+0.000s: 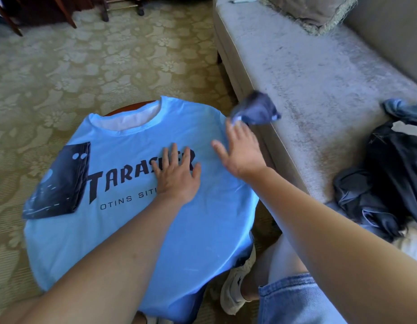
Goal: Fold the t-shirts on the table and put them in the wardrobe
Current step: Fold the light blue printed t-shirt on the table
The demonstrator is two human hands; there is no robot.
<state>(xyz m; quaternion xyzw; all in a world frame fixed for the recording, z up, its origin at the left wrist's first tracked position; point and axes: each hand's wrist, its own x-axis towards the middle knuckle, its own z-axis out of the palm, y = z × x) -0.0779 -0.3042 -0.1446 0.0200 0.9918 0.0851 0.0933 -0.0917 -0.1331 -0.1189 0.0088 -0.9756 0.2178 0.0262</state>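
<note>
A light blue t-shirt [142,230] with dark lettering lies front up, spread over a small round table [130,108] whose wooden rim shows only behind the collar. Its dark navy left sleeve [60,181] is folded in onto the chest. My left hand [177,176] presses flat on the lettering, fingers straight. My right hand [240,150] is at the shirt's right shoulder with the thumb spread wide. Its straight fingertips touch the dark right sleeve [256,108], which is lifted in the air and blurred.
A grey sofa [308,85] runs along the right, close to the table. A pile of dark clothes [390,174] lies on its seat and a cushion [315,12] at its far end. Patterned carpet [86,66] surrounds the table. My leg and white shoe [235,284] are under the table's right edge.
</note>
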